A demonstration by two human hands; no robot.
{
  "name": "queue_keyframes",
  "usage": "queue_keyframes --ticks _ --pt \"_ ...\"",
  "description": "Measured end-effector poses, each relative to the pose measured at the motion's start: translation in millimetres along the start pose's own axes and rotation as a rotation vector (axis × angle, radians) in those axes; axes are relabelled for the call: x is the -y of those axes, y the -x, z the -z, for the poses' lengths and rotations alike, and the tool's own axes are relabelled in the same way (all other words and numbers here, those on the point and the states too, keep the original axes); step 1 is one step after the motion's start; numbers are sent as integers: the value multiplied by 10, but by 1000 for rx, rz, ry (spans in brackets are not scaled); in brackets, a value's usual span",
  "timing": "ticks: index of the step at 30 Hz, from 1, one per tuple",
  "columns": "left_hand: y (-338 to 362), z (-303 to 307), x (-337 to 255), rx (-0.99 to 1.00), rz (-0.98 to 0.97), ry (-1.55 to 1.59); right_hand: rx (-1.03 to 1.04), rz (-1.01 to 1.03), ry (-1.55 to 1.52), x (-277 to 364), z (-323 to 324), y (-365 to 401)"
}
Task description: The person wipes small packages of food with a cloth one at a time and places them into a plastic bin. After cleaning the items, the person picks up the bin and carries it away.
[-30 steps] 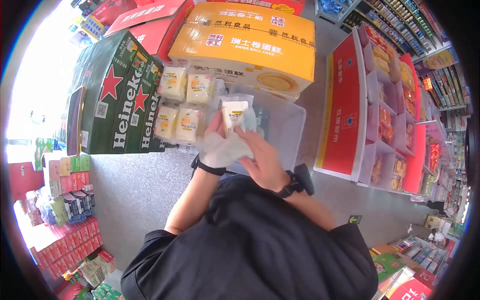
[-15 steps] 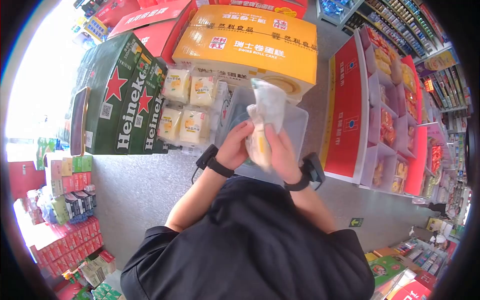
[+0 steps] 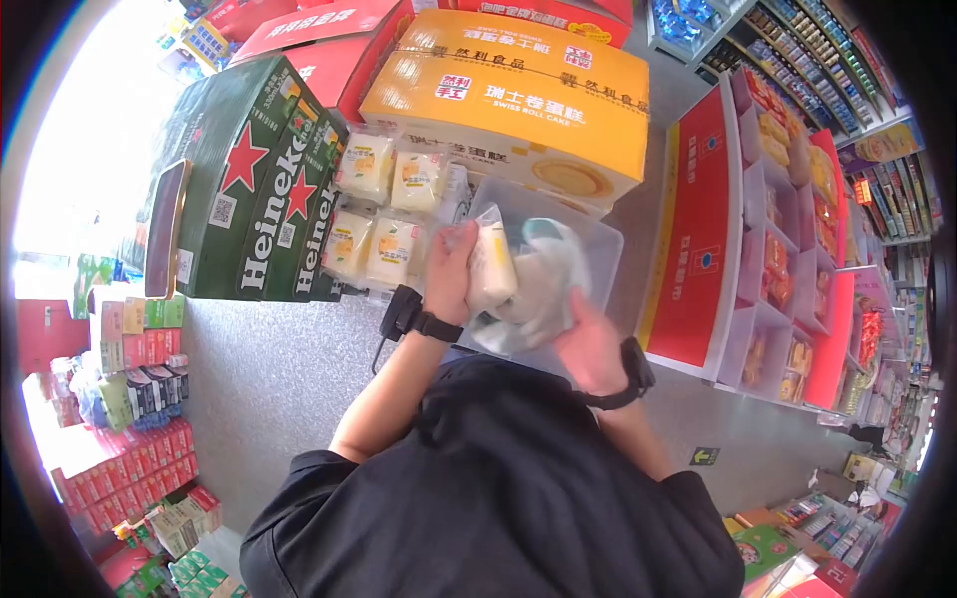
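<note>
The person's L hand [image 3: 454, 274] has its grip clamped on one white wrapped pkt [image 3: 490, 264], w/ some yellow on its side. From where I stand, this pkt is tilted a little and is over the clear plastic bin [image 3: 600, 237]. Just to the R of it is a pale crumpled cloth [image 3: 538, 294], partly blurred. The R hand [image 3: 595, 344] is at the R edge of the cloth; it is also blurred, so I cannot tell if its grip is closed on the cloth or apart. Each wrist has a black band [image 3: 439, 327].

4 similar pkts [image 3: 417, 181] lie in 2 rows, btw. the bin and the green Heineken box [image 3: 229, 194]. Behind the bin is a big yellow carton [image 3: 508, 95]; to the R, a red display stand [image 3: 688, 239] w/ snacks [image 3: 776, 264] in its compartments.
</note>
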State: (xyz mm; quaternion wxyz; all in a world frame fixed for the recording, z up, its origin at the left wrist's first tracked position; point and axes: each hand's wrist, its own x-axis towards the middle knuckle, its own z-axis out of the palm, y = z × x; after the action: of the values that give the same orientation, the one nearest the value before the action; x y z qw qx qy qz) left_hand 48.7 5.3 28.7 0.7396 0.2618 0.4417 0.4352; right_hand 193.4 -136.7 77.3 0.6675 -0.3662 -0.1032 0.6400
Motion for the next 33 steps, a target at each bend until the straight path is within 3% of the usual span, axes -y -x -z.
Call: queue_keyframes --ticks 3,6,9,10,13,17,18,20,22,24,26,29,30,33 --pt "147 -62 -154 -67 10 22 -30 148 152 203 -44 39" --pt "198 -8 -69 150 -170 137 -75 267 467 183 -230 -11" --pt "300 -3 -22 346 135 373 -22 305 799 36 -397 -160" --pt "381 -82 -18 454 128 405 7 338 913 9 -421 -215" --pt "453 -221 80 382 119 398 -139 758 1407 -121 -439 -371" --pt "540 -356 -6 399 37 359 7 636 1366 -59 -571 -372" --pt "470 -238 57 391 85 355 82 716 1434 -101 -549 -379" --pt "364 -155 51 436 -38 275 237 879 1559 -196 -483 -407" --pt "279 -18 111 487 -208 233 295 861 1473 -222 -479 -333" --pt "176 236 116 585 -66 410 344 817 1390 -255 -429 -227" --pt "180 115 -103 436 151 482 387 759 1311 -255 -319 -155" --pt "102 108 -144 378 144 541 391 222 981 -275 -39 -33" --pt "125 88 -190 444 120 574 270 218 936 -316 57 -23" --pt "136 60 -274 303 49 316 -73 196 804 -332 231 -60"
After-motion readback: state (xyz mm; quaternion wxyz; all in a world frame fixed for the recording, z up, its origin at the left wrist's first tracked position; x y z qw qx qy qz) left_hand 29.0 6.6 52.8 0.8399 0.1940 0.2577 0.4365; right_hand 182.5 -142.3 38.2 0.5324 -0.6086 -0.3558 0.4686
